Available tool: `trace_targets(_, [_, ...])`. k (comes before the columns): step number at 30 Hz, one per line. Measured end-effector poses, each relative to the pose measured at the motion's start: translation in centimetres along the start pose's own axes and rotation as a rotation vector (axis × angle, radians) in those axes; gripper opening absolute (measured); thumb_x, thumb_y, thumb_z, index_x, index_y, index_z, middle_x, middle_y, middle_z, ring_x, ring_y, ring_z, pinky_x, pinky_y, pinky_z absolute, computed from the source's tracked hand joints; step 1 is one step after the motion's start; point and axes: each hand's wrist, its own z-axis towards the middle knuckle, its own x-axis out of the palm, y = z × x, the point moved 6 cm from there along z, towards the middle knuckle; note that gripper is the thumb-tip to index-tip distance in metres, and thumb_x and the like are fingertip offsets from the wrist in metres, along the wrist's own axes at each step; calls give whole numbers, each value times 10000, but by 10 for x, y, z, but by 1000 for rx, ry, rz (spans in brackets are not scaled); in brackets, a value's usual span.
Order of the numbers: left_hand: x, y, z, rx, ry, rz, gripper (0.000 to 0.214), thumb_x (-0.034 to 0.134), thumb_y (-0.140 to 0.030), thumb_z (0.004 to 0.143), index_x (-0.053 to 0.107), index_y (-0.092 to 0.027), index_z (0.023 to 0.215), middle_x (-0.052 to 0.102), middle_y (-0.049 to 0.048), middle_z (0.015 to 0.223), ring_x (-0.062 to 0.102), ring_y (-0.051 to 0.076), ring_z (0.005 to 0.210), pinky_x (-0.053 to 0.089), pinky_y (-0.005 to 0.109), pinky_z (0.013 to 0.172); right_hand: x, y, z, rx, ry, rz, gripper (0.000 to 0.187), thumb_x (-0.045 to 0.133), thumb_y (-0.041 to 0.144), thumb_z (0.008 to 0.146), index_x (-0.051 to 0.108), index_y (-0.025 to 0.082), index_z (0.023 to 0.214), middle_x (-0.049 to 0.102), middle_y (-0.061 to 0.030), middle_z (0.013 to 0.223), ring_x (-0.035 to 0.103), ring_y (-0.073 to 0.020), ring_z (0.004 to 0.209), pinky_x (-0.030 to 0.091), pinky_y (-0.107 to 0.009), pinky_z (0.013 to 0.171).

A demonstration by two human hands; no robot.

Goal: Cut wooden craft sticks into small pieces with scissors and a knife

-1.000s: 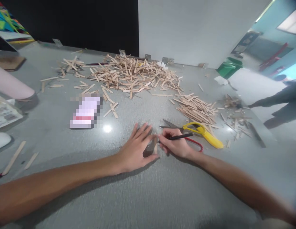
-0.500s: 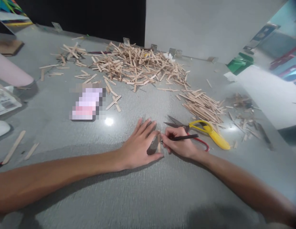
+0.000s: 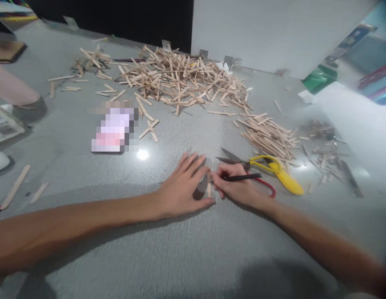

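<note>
My left hand (image 3: 183, 187) lies on the grey table with its fingers spread. Its index fingertip and thumb steady the two ends of a short wooden craft stick (image 3: 208, 185). A black pen (image 3: 243, 177) is pinched in my right hand (image 3: 235, 182), its tip side hidden by the fingers close to the stick's right edge. Just beyond that hand lie scissors (image 3: 233, 158) with dark blades, spread apart, and a red and yellow handle. A yellow-handled tool (image 3: 286, 178) rests against them, partly covered.
A large heap of craft sticks (image 3: 177, 79) spreads across the back, with a neater pile (image 3: 267, 135) at right. Scraps (image 3: 328, 155) lie farther right. A phone (image 3: 113, 131), blurred out, lies left of centre. A white mouse (image 3: 0, 161) sits at the left edge.
The view has shifted slightly, so things on the table appear a little displaced. Both hands keep their places around the stick, and the pen has hardly moved.
</note>
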Motion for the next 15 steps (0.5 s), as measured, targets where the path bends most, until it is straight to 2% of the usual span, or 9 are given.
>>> trace_targets(7, [2, 3, -1, -26, -9, -28, 827, 679, -779, 912, 555, -184, 1472, 352, 196, 1756, 187, 435, 1673, 102, 666, 1378, 1, -6, 2, -30, -13, 39, 388, 655, 358, 1020, 546, 204, 681, 597, 40, 510, 576, -94, 390, 413, -183, 381])
trace_targets(15, [2, 2, -1, -12, 3, 8, 828, 648, -773, 943, 542, -156, 1485, 327, 208, 1764, 171, 432, 1677, 137, 658, 1381, 1, -4, 2, -45, -10, 7, 387, 653, 320, 1013, 533, 203, 664, 603, 37, 490, 567, -86, 377, 424, -176, 389])
